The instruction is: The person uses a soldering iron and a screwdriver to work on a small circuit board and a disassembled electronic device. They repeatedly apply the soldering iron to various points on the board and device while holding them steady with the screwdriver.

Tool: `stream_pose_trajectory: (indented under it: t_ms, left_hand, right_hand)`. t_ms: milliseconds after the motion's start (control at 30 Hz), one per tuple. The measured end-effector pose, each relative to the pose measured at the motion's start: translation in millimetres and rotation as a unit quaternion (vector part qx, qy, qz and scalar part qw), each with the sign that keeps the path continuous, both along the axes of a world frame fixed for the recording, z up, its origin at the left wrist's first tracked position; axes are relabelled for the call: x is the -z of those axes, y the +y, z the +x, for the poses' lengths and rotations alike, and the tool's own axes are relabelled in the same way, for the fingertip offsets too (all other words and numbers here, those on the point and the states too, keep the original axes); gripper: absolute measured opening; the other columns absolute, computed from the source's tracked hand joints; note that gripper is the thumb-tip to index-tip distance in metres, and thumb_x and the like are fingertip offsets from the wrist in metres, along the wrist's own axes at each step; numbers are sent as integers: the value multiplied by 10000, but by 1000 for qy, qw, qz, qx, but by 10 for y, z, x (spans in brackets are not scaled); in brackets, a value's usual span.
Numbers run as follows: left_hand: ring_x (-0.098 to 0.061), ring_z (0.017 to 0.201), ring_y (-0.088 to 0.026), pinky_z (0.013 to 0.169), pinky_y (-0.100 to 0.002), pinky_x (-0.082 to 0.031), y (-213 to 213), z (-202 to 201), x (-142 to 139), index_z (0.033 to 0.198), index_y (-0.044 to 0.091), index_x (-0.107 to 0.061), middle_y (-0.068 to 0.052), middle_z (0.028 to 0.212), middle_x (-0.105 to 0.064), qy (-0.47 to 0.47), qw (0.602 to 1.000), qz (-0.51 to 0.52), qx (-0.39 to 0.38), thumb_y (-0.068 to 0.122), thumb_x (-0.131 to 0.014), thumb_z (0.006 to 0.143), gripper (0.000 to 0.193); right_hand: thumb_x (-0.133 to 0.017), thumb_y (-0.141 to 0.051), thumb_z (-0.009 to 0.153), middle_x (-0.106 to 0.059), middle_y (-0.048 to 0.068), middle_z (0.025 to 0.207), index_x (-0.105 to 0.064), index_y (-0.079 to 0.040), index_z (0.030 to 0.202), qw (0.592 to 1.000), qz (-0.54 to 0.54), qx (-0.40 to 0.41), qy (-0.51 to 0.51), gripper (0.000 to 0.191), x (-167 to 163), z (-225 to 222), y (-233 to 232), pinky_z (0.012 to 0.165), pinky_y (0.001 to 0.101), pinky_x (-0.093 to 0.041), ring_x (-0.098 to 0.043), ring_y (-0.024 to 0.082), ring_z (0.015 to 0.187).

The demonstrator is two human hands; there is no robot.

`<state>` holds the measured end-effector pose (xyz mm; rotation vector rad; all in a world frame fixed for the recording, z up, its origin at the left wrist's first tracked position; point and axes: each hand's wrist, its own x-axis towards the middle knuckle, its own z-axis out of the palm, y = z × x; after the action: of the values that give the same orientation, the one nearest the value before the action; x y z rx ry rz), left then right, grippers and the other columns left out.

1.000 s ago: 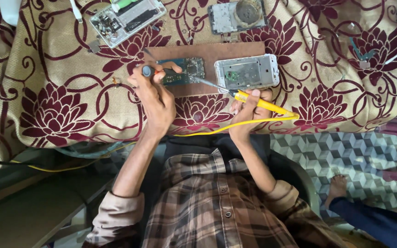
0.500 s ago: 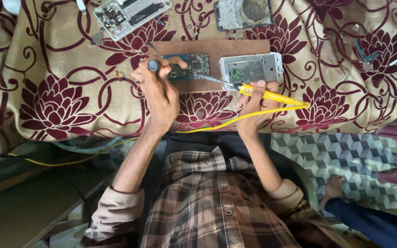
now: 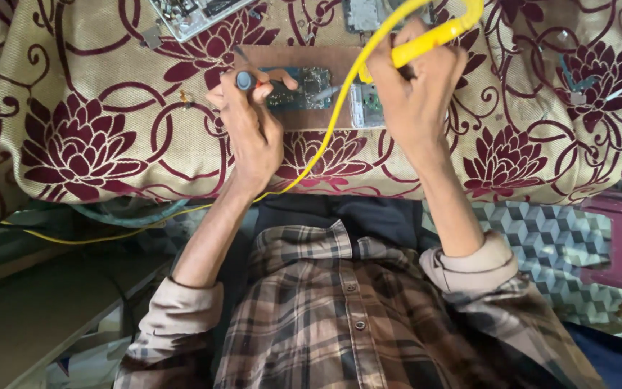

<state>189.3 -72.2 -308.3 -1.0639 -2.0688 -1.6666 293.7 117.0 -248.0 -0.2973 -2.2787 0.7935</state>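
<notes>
Currently, as I read the head view:

Left hand: my left hand (image 3: 250, 122) rests on the cloth, fingers curled shut around a small tool with a grey round cap (image 3: 245, 80); the tool's tip is hidden, so I cannot tell what it touches.

Right hand: my right hand (image 3: 415, 94) is raised above the board, fingers wrapped tight on the yellow handle of a soldering iron (image 3: 426, 45).

Iron cord: a yellow cord (image 3: 325, 137) runs from the handle, arcs over the far edge of the view, then drops between both hands and trails left along the near edge of the table.

Circuit board: a green circuit board (image 3: 304, 85) lies on the brown wooden board (image 3: 282, 57), just right of the left fingertips, between the two hands.

Phone part: a pale phone part (image 3: 366, 106) lies just right of the circuit board, partly hidden under my right hand.

Surface: a cream cloth with maroon flowers (image 3: 80, 144) covers the table.

Far items: an opened device (image 3: 196, 13) lies at the far left edge, well apart from the hands.

Near items: my plaid shirt (image 3: 354, 310) fills the near middle.
</notes>
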Motion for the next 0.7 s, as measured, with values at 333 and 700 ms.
stream_pose_trajectory:
  t_ms: [333,700]
  left_hand:
    - [-448,916,-253,961,-393,-293,5,-12,4,1187,41,-453,-89,1054,-766,-32,999,-4,4,-146,-400,911,337]
    - [-417,888,-250,947,-387,-290,29,-75,69,1191,43,-446,-74,1042,-766,-45,999,4,-1,-124,-394,969,283]
  right_hand:
    - [-683,-89,1016,-655,-25,670,-647,-79,763,994,-20,108,-10,255,199,-35,-201,616,329,-308,-548,87,553]
    - [-546,-110,1139,-592,43,742,-561,15,973,934,-264,106,218,208,448,542,-376,497,218,-340,-459,59,520]
